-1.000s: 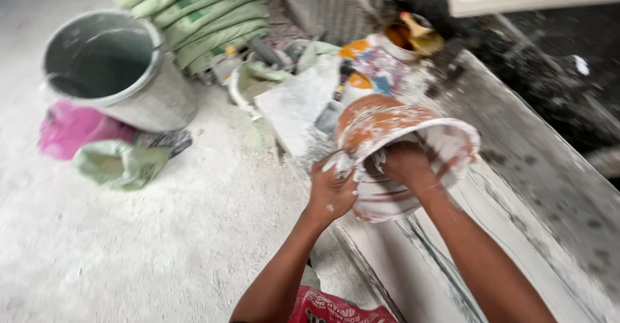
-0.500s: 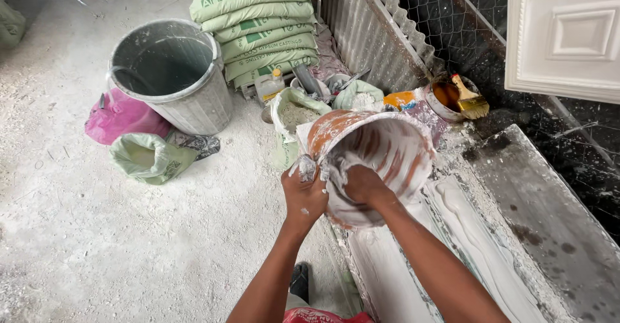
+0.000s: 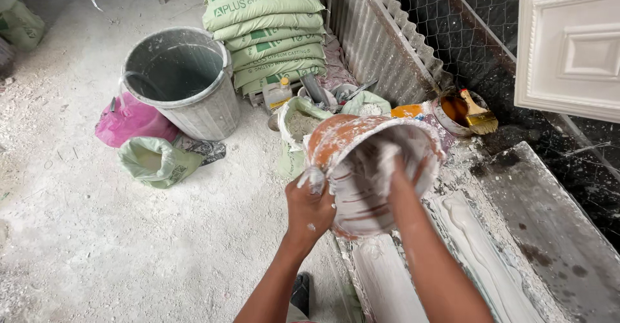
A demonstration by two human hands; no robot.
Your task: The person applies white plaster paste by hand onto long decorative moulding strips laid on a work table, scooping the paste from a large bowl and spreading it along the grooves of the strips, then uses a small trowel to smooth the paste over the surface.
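Note:
An orange plastic tub (image 3: pixel 361 168), smeared white inside, is tipped on its side over a long mould (image 3: pixel 465 258) filled with wet white plaster. My left hand (image 3: pixel 309 208) grips the tub's near rim from outside. My right hand (image 3: pixel 395 168) reaches into the tub's mouth, its fingers coated in plaster and pressed against the inner wall.
A grey bucket (image 3: pixel 181 84) stands at the left, with a pink bag (image 3: pixel 129 121) and a green bag (image 3: pixel 158 160) beside it. Stacked green sacks (image 3: pixel 268 29) lie behind. A small pot with a brush (image 3: pixel 466 111) sits by the wire fence; a white cast panel (image 3: pixel 568 45) is at the right.
The view has shifted so the bucket and sacks sit nearer the centre. The tub has tilted further over, and my right hand has gone deeper inside it.

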